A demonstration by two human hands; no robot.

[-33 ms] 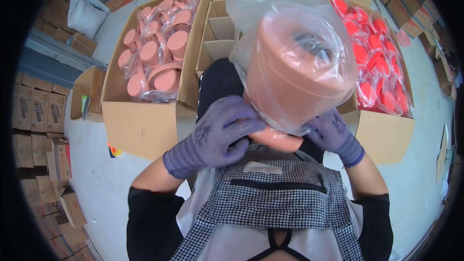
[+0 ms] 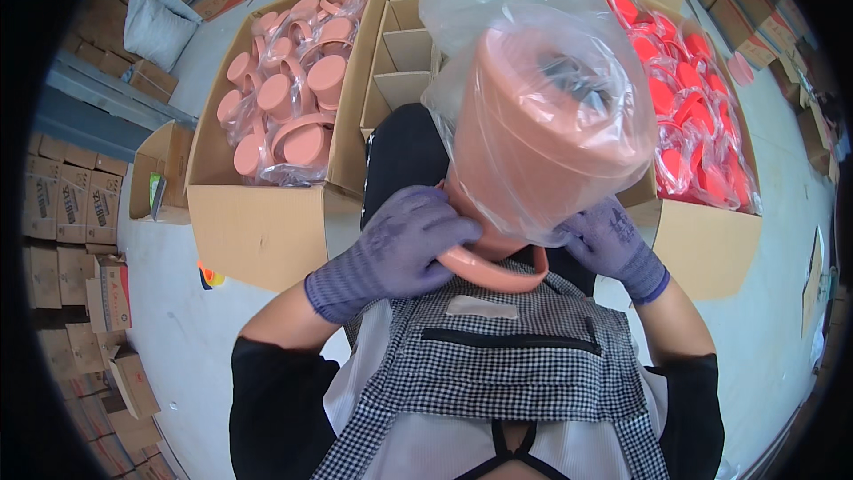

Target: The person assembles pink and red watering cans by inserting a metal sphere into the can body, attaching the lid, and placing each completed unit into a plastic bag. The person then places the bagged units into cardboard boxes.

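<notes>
A large pink tapered plastic container, sheathed in a clear plastic bag, stands tilted in front of my lap, and a dark patch shows at its upper end. At its lower end a pink loop handle juts toward my apron. My left hand, in a purple glove, is closed on the left end of this handle, with its fingertips partly hidden. On the other side, my gloved right hand is closed at the bag's lower edge against the container. Its fingertips are partly behind the plastic.
An open carton of bagged pink lids with loop handles stands on the left. Another carton, on the right, holds similar red ones. Between them is a divided carton with several white-capped bottles at the back. Stacked cartons line the left.
The loop handle has swung at the container's lower end and now shows as an open curve. My left hand has shifted slightly on it. My right hand has barely moved.
</notes>
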